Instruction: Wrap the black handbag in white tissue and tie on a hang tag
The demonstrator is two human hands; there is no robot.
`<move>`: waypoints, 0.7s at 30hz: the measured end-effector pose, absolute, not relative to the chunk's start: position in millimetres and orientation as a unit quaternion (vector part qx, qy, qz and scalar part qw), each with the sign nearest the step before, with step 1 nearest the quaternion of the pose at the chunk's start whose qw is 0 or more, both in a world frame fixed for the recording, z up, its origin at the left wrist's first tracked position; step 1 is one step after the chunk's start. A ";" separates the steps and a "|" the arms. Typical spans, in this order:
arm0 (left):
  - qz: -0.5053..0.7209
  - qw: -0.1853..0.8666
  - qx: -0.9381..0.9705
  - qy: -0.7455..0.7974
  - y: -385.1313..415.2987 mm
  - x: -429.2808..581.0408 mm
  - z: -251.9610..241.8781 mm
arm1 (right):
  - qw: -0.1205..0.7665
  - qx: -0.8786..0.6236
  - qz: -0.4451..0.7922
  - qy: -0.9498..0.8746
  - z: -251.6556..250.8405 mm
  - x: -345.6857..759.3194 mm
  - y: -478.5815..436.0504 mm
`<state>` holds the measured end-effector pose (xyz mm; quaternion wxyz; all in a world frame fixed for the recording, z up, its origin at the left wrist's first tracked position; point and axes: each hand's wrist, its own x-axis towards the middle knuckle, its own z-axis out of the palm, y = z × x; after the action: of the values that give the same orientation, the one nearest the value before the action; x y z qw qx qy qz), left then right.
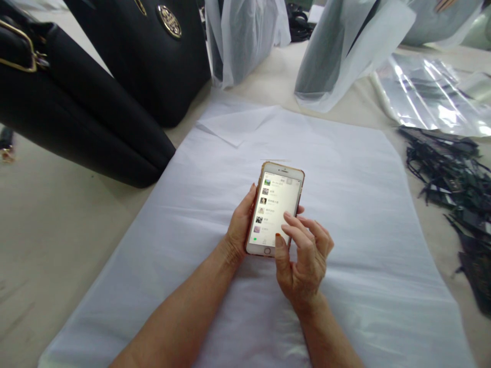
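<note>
My left hand [241, 220] grips a white smartphone [274, 209] in a gold-edged case from its left side, with fingertips showing past its right edge. The lit screen displays a list of small pictures with text lines. Over the lower right of the screen is my right hand [305, 250], holding nothing, its fingers bent and apart. Whether its fingertips touch the glass I cannot tell. Beneath both hands a large sheet of white tissue paper [345, 204] lies spread on the table, with a folded flap at its far left.
Black handbags [153, 71] with gold fittings stand at the left. Bags wrapped in white paper [245, 46] stand at the back. Clear plastic sleeves [433, 92] and a heap of black tags with cords [448, 174] lie at the right. Part of another person's hand [445, 5] shows at the top right.
</note>
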<state>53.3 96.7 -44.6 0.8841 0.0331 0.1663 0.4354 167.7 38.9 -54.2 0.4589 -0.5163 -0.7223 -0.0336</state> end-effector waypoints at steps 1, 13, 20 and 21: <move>0.436 0.883 0.029 0.172 96.7 53.6 -44.3 | 0.461 -0.517 -0.034 -0.721 -54.1 167.8 38.8; 0.429 0.888 0.027 0.165 96.7 52.9 -43.6 | 0.467 -0.509 -0.032 -0.722 -54.2 168.8 38.0; 0.436 0.885 0.034 0.157 96.4 53.4 -46.1 | 0.460 -0.517 -0.033 -0.721 -55.9 168.2 38.6; 0.435 0.886 0.038 0.156 96.5 53.3 -46.2 | 0.461 -0.517 -0.033 -0.721 -55.8 168.2 38.6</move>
<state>53.3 96.5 -46.2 0.8859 0.0376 0.1561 0.4351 168.2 38.6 -55.8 0.4606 -0.5170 -0.7207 -0.0331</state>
